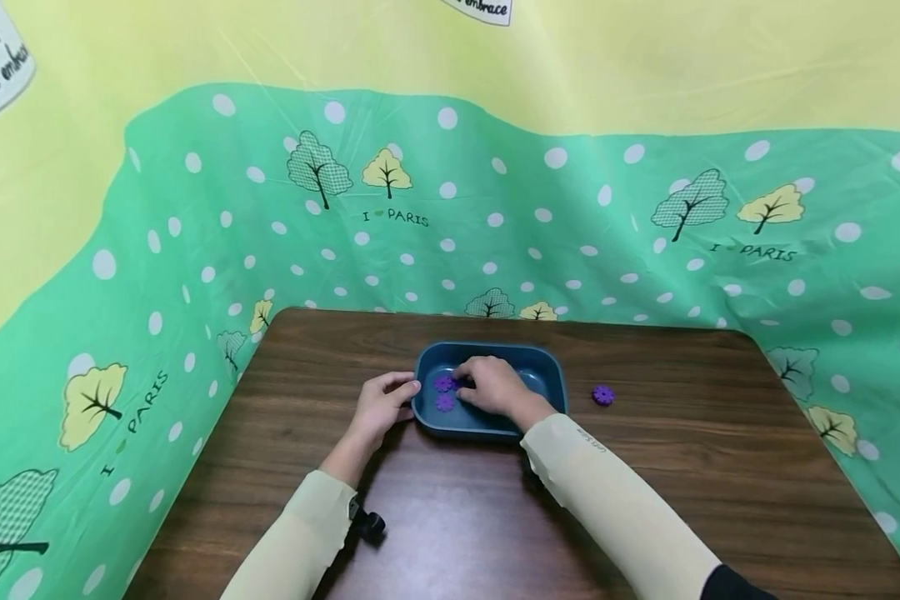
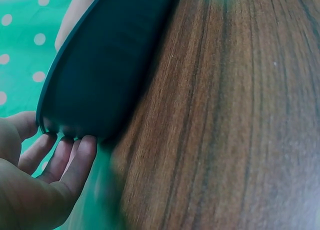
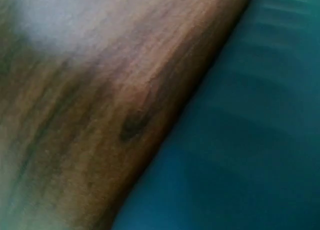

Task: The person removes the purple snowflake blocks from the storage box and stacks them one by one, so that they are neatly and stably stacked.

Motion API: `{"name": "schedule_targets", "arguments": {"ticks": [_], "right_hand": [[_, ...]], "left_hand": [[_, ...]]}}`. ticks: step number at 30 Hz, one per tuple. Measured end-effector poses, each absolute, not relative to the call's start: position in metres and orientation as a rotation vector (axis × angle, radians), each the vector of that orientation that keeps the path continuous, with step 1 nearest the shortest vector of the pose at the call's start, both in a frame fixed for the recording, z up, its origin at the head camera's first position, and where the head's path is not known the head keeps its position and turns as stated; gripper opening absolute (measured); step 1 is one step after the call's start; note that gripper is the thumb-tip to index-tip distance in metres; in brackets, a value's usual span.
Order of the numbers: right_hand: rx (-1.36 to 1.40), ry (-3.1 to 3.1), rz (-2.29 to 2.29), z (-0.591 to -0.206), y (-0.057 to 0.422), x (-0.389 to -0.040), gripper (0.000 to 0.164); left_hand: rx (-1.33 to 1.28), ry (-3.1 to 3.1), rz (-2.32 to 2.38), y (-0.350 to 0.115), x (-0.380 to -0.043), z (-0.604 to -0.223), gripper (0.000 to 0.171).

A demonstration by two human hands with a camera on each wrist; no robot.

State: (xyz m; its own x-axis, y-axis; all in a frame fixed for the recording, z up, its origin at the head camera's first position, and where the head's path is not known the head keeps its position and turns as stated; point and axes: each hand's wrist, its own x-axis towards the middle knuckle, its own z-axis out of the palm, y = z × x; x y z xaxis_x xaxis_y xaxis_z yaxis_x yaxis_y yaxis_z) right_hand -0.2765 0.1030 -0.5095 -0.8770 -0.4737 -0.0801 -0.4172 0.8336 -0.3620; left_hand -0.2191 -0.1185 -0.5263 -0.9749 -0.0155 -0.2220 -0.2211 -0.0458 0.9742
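A dark blue rectangular tray (image 1: 487,432) stands on the table. My left hand (image 1: 381,406) holds its left end; in the left wrist view the thumb of the left hand (image 2: 40,180) is at the rim and the fingertips touch the outer wall. My right hand (image 1: 495,386) reaches into the tray, thumb and forefinger curved about a small purple piece, mostly hidden by the fingers. Beside it lie two purple flower-shaped pieces, one farther back (image 1: 442,383) and one nearer (image 1: 445,403). The right wrist view shows only the blurred tray wall (image 3: 250,155) and table.
Another purple flower-shaped piece (image 1: 603,395) lies on the brown wooden table (image 1: 682,433), right of the tray. A small black object (image 1: 371,525) sits at the left wrist. Green and yellow printed cloth (image 1: 570,192) hangs behind and beside the table.
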Motion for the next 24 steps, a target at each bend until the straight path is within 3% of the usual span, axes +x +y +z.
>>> {"name": "schedule_targets", "arguments": {"ticks": [18,24], "right_hand": [[-0.823,2.877,-0.425,-0.5107,0.1041,-0.2825,0.017],[-0.789,2.848,-0.405,-0.5066,0.0996,-0.2833,0.022]], "left_hand": [[-0.262,2.055,2.164,-0.1181,-0.2189,-0.5280,0.033],[-0.273,2.062,2.161,-0.1187,-0.2188,-0.5277,0.033]]}}
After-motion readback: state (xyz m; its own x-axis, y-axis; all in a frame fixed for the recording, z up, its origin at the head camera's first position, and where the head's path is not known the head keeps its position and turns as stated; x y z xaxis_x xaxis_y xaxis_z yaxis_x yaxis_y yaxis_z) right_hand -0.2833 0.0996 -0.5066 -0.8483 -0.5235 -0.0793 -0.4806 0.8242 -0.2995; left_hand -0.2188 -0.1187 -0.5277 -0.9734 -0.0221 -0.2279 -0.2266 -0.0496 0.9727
